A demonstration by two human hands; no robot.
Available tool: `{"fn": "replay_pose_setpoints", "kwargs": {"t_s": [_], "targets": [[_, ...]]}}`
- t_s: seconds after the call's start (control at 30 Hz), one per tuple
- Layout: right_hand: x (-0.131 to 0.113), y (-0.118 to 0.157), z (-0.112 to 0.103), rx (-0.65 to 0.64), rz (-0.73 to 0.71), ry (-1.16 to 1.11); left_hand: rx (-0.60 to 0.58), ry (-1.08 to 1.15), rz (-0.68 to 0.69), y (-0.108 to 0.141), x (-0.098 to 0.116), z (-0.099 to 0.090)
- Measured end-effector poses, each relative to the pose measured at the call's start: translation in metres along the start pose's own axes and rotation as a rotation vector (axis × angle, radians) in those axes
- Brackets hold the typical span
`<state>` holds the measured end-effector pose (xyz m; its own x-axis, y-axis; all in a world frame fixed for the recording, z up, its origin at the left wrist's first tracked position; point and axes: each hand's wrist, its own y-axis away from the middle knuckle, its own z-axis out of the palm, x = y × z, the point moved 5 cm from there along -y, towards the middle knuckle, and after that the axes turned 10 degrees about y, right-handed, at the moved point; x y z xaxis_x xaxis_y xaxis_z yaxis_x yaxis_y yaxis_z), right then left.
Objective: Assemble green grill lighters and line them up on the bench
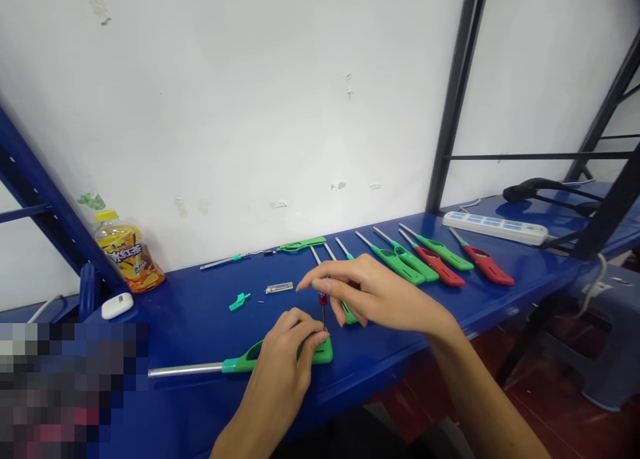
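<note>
On the blue table, a long-nosed gas lighter [242, 364] with a green handle and a silver tube lies on its side. My left hand [283, 352] is closed over its handle, thumb and forefinger beside the tip of a small screwdriver [323, 300]. That screwdriver stands upright, its shaft meeting the handle near the butt end. My right hand [373, 292] is at its red grip, fingers loosely curled; the top of the grip is hidden behind the thumb. Beyond lie an opened green handle half [301, 244], a teal trigger piece [239, 302] and a small clear-and-metal part [279, 288].
Several green and red lighters, including a red one [483, 262], lie in a row to the right. Behind them is a white power strip [495, 228]. At left stand a drink bottle [125, 252] and a white earbud case [117, 306]. A wall runs behind the table.
</note>
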<state>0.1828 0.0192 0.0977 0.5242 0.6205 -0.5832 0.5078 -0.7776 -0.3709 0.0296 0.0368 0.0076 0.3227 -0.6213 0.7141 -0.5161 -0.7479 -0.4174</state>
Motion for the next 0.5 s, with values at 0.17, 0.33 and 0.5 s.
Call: {"fn": "replay_pose_setpoints", "kwargs": {"t_s": [0.17, 0.33, 0.5], "targets": [[0.0079, -0.0031, 0.0025, -0.017, 0.05, -0.062, -0.017, -0.004, 0.006, 0.0005, 0.0007, 0.0021], [0.0107, -0.0022, 0.0004, 0.023, 0.079, -0.092, -0.036, -0.03, 0.012, 0.0006, 0.0002, 0.0043], [0.0042, -0.002, -0.0017, 0.118, 0.082, 0.088, -0.047, -0.081, 0.006, 0.0009, 0.0013, 0.0055]]}}
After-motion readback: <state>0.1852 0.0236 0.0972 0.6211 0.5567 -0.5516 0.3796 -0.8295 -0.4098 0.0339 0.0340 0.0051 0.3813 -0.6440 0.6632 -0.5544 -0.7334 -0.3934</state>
